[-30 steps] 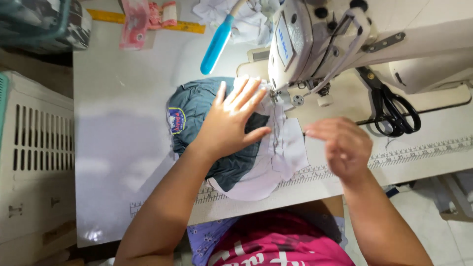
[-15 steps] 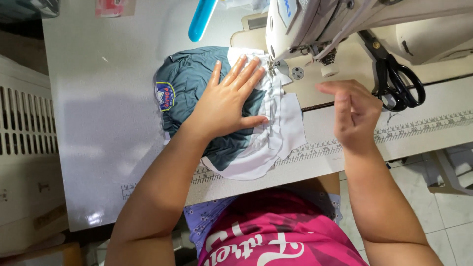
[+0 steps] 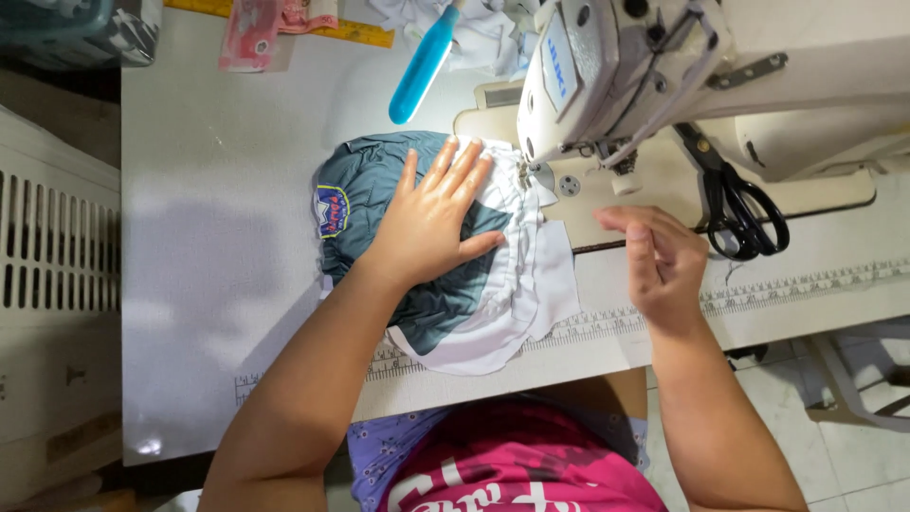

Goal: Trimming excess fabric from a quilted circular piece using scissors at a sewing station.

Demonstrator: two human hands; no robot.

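The left hand (image 3: 431, 223) is lying flat, fingers spread wide, on a dark teal cloth (image 3: 365, 190) in the middle of the frame. Its grip is released; it is pressing down, not grasping. The cloth is resting on the white tabletop (image 3: 218, 171), just left of the sewing machine (image 3: 664, 66). A small badge (image 3: 332, 210) in blue and yellow is showing on the left part of the cloth. White cloth (image 3: 545, 275) is lying under and beside the teal one, on its right and lower edge, and it is reaching up to the needle part of the machine.

The right hand (image 3: 659, 261) is hovering to the right of the cloth, near the middle right of the frame. Its fingers are curling in loosely, thumb and finger close together. It is not touching the cloth, and whether it is pinching something tiny cannot be told.

Black scissors (image 3: 739, 204) are lying on the machine's base, just above and to the right of the right hand. A blue tool handle (image 3: 422, 66) is lying near the top middle. A printed ruler strip (image 3: 806, 284) is running along the front edge of the tabletop. A white slotted crate (image 3: 52, 246) is standing at the left edge of the frame.
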